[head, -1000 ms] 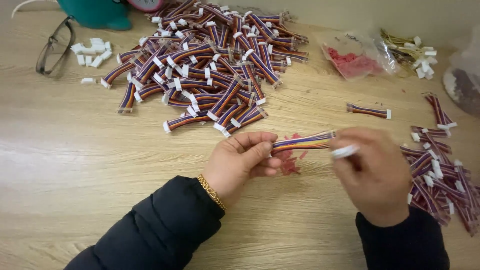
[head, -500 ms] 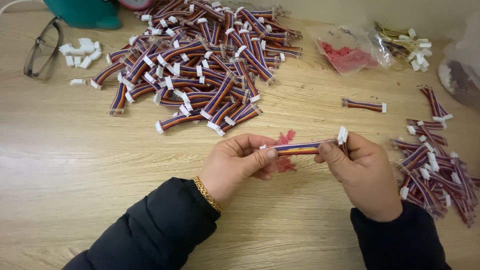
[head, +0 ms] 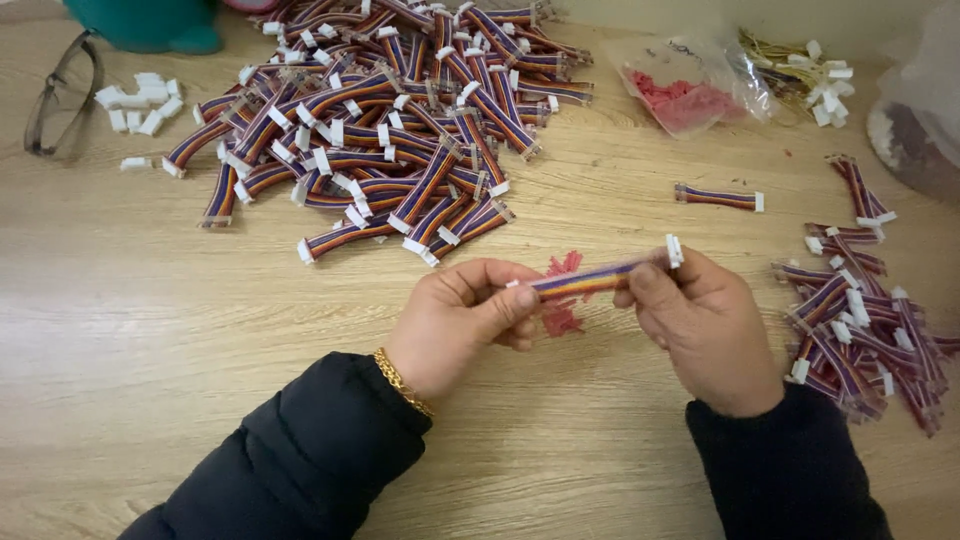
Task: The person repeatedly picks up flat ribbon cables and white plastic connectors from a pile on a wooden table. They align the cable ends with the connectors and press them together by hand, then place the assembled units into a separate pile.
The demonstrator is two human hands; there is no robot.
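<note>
A short multicoloured ribbon cable point(head: 590, 278) is held level between my two hands above the wooden table point(head: 130, 300). My left hand point(head: 462, 315) pinches its left end between thumb and fingers. My right hand point(head: 705, 325) grips its right end, where a small white connector point(head: 674, 250) sticks up past my thumb. Small red pieces point(head: 560, 300) lie on the table just under the cable. Both arms wear dark sleeves, and a gold bracelet sits on my left wrist.
A big heap of similar cables with white connectors point(head: 380, 130) covers the far middle. A smaller pile point(head: 860, 320) lies at right, one single cable point(head: 718, 197) beyond my right hand. Loose white connectors point(head: 140, 105), glasses point(head: 62, 95), a teal object point(head: 150, 22) and plastic bags point(head: 690, 85) line the back.
The white connector, earlier held loose in my right fingers beside the cable, now sits on the cable's right end. My hands have shifted slightly closer together.
</note>
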